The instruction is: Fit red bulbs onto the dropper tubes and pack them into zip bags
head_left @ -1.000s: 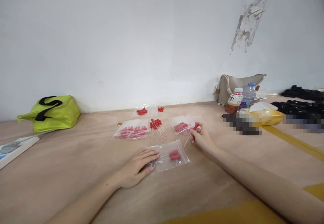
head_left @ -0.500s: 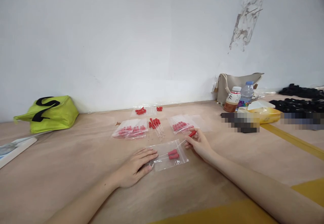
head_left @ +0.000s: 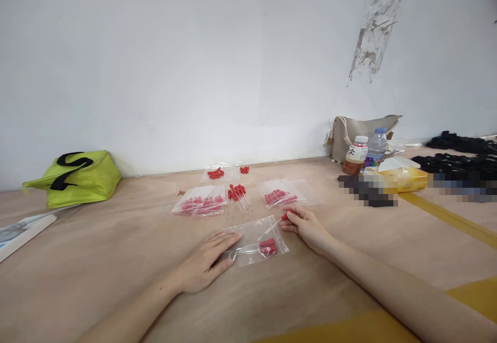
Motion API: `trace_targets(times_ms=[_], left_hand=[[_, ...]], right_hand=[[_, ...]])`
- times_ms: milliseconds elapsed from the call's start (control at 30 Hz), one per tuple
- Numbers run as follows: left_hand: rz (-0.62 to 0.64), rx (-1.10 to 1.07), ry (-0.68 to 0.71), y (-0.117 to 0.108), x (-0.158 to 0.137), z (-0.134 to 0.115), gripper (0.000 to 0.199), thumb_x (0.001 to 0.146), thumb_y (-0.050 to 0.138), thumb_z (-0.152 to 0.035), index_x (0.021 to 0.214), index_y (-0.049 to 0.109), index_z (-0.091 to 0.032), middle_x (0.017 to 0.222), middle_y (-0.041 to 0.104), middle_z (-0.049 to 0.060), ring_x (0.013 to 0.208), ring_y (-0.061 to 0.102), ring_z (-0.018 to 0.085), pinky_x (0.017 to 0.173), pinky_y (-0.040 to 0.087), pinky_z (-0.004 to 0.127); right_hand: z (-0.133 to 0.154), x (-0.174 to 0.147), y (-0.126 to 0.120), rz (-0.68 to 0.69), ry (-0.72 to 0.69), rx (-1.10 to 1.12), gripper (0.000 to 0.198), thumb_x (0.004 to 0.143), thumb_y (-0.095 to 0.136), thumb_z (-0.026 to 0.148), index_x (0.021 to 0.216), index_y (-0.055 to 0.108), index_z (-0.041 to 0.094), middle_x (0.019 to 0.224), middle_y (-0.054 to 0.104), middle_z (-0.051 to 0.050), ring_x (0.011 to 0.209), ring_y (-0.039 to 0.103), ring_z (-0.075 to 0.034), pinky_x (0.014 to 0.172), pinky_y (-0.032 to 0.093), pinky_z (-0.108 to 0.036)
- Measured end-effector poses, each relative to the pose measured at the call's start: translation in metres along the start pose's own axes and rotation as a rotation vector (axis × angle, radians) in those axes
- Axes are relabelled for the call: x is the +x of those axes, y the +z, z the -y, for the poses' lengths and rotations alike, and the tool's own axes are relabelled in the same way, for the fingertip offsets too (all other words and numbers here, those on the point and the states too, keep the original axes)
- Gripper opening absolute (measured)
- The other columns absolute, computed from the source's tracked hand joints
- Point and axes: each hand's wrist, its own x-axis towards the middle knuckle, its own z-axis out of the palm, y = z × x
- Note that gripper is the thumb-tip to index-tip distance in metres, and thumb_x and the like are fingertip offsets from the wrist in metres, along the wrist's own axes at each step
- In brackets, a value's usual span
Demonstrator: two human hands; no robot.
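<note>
My left hand point(head_left: 212, 263) lies flat with its fingers stretched out, pressing the closed end of a clear zip bag point(head_left: 248, 229) onto the table. Inside that bag are droppers with red bulbs point(head_left: 267, 247), their thin stems pointing toward my left fingers. Pinched by its red bulb, another dropper point(head_left: 275, 225) is in my right hand point(head_left: 306, 226) at the bag's right end; its stem reaches over or into the bag, I cannot tell which. Several loose red-bulbed droppers point(head_left: 239, 196) lie beyond the bag.
Filled bags of droppers point(head_left: 202, 203) lie at the back left, and more bags point(head_left: 281, 193) at the back right. Loose red bulbs point(head_left: 216, 173) rest near the wall. A green bag point(head_left: 83, 180) stands left; bottles point(head_left: 355, 155) and a yellow tissue pack point(head_left: 407, 179) stand right.
My right hand has moved a little left and down, carrying the dropper's stem over the bag's right part. The droppers in the bag have shifted slightly. My left hand stays in place.
</note>
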Motion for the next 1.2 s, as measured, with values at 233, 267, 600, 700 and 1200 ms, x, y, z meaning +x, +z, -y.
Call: trace_targets(times_ms=[233, 267, 600, 700, 1200], left_hand=[[-0.014, -0.011, 0.015, 0.0, 0.001, 0.001, 0.045, 0.09, 0.035, -0.033, 0.134, 0.024, -0.029, 0.136, 0.036, 0.001, 0.123, 0.032, 0.02, 0.103, 0.024, 0.041], [-0.017, -0.013, 0.02, 0.001, 0.001, 0.001, 0.045, 0.09, 0.035, -0.033, 0.134, 0.024, -0.029, 0.136, 0.036, 0.001, 0.123, 0.032, 0.019, 0.103, 0.025, 0.04], [-0.02, -0.02, 0.02, 0.001, 0.001, 0.001, 0.046, 0.09, 0.036, -0.032, 0.134, 0.024, -0.029, 0.136, 0.035, 0.001, 0.124, 0.031, 0.019, 0.103, 0.024, 0.04], [-0.04, -0.032, 0.029, 0.001, 0.0, 0.001, 0.046, 0.089, 0.037, -0.032, 0.134, 0.025, -0.028, 0.135, 0.036, 0.002, 0.123, 0.032, 0.02, 0.102, 0.025, 0.041], [-0.011, -0.055, 0.05, -0.001, 0.001, -0.001, 0.036, 0.09, 0.035, -0.03, 0.126, 0.039, -0.028, 0.133, 0.04, 0.001, 0.124, 0.032, 0.02, 0.104, 0.022, 0.042]], right_hand=[[-0.001, -0.003, 0.002, 0.194, -0.173, -0.346, 0.026, 0.059, 0.067, 0.031, 0.076, 0.056, 0.015, 0.069, 0.06, 0.0, 0.058, 0.053, -0.01, 0.056, 0.042, -0.023], [-0.002, -0.004, 0.003, 0.189, -0.183, -0.371, 0.025, 0.059, 0.067, 0.031, 0.074, 0.055, 0.015, 0.067, 0.06, 0.0, 0.058, 0.053, -0.01, 0.055, 0.041, -0.023], [-0.006, 0.004, 0.005, 0.192, -0.306, -0.685, 0.019, 0.065, 0.063, 0.034, 0.068, 0.062, 0.015, 0.068, 0.061, -0.002, 0.062, 0.053, -0.012, 0.057, 0.04, -0.023], [-0.008, 0.004, 0.008, 0.183, -0.363, -0.681, 0.017, 0.067, 0.061, 0.032, 0.068, 0.065, 0.016, 0.075, 0.062, -0.004, 0.071, 0.054, -0.015, 0.063, 0.042, -0.025], [0.03, 0.074, 0.042, -0.034, -0.214, -0.913, 0.01, 0.061, 0.059, 0.017, 0.071, 0.06, 0.015, 0.069, 0.063, -0.004, 0.066, 0.058, -0.016, 0.059, 0.042, -0.024]])
